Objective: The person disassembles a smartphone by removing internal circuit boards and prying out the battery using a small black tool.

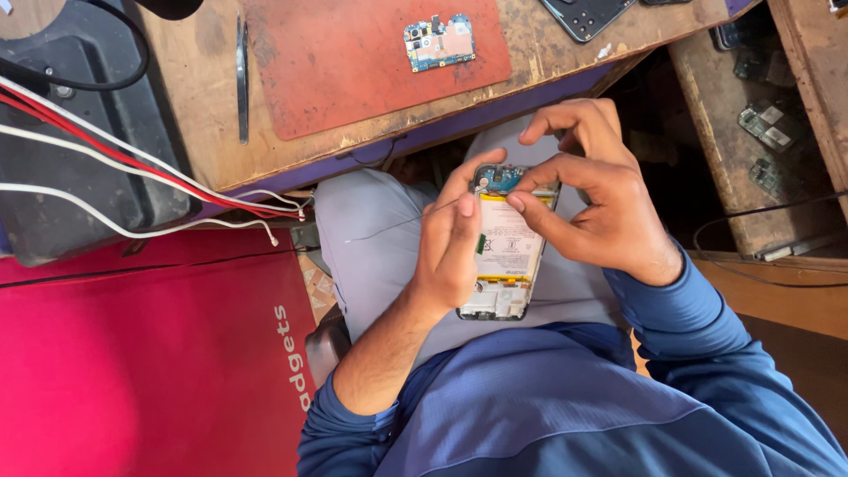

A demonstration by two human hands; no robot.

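Holding the opened phone (505, 252) over my lap, back cover off and battery showing, I have it just below the counter (208, 132) edge, near the middle of the view. My left hand (450, 243) cradles its left side, fingers curled along the frame. My right hand (592, 199) comes in from three o'clock, thumb and forefinger pressed together at the top of the battery, pinching or pressing something too small for me to make out.

To do this well, I judge the left grip should stay firm on the frame, never on the battery, and the right fingertips should work gently and squarely so nothing bends or tears.

At twelve o'clock, on the counter's red mat (353, 71), lies a small circuit board (440, 42); tweezers (241, 79) lie at eleven. Red and white wires (132, 163) trail off at nine o'clock.
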